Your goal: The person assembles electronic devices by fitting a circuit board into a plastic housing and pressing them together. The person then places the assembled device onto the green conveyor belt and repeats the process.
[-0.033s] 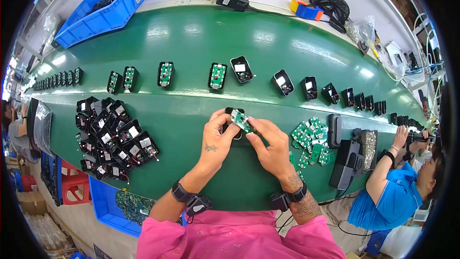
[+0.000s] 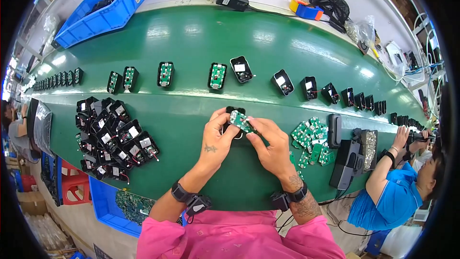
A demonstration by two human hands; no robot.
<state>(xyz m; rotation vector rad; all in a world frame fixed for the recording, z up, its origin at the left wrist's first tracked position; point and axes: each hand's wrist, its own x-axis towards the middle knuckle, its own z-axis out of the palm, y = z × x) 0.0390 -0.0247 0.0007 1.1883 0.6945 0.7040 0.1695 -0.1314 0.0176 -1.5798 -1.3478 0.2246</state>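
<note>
Your left hand grips a black case, thumb against the green board that your right hand pinches at a slant over it.

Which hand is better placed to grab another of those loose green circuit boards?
Probably the right hand, though it's touching another circuit board: the loose green circuit boards lie just to its right, while the left hand is farther off, holding a black case.
</note>
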